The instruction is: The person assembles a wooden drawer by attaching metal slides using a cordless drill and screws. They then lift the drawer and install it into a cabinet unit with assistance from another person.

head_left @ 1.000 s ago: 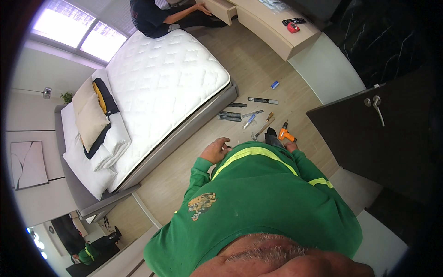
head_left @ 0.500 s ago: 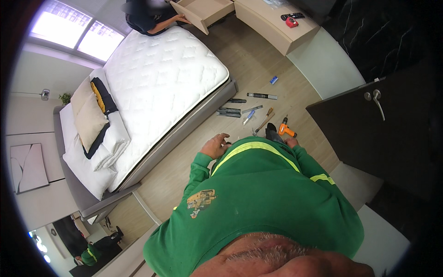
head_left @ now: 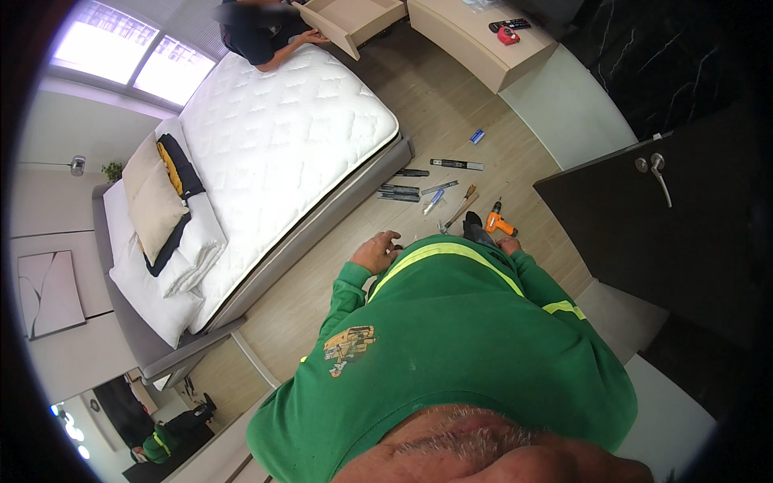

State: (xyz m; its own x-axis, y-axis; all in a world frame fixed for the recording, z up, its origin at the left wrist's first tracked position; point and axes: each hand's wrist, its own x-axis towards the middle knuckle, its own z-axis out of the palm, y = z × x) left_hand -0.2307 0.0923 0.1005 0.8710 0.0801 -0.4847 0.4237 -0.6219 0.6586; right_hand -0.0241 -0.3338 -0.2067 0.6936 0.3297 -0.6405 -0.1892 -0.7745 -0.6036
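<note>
My left hand [head_left: 375, 253] hangs at my left side by the hem of my green shirt, fingers loosely bent and apart, with nothing visible in it. My right hand [head_left: 508, 245] is low at my right side. Part of it is behind the shirt, so its fingers are hard to make out. Just beyond it an orange drill [head_left: 501, 225] lies on the floor beside my dark shoe [head_left: 475, 227]. A hammer [head_left: 460, 212] with a wooden handle lies ahead of me. Near it are a blue-and-white tool [head_left: 433, 201] and several dark metal drawer slides [head_left: 399, 192].
A bed with a white mattress [head_left: 282, 145] fills the left. At the far end a person [head_left: 262, 40] holds a beige drawer [head_left: 354, 20]. A beige cabinet [head_left: 475, 44] carries a red tape measure [head_left: 508, 35] and remotes. A dark door [head_left: 636, 209] stands at right. A small blue box [head_left: 477, 137] lies on the floor.
The other person has leaned further over the mattress corner, and their arm and the drawer have shifted slightly. My right hand shows a little more beside the shirt. My left hand has hardly moved.
</note>
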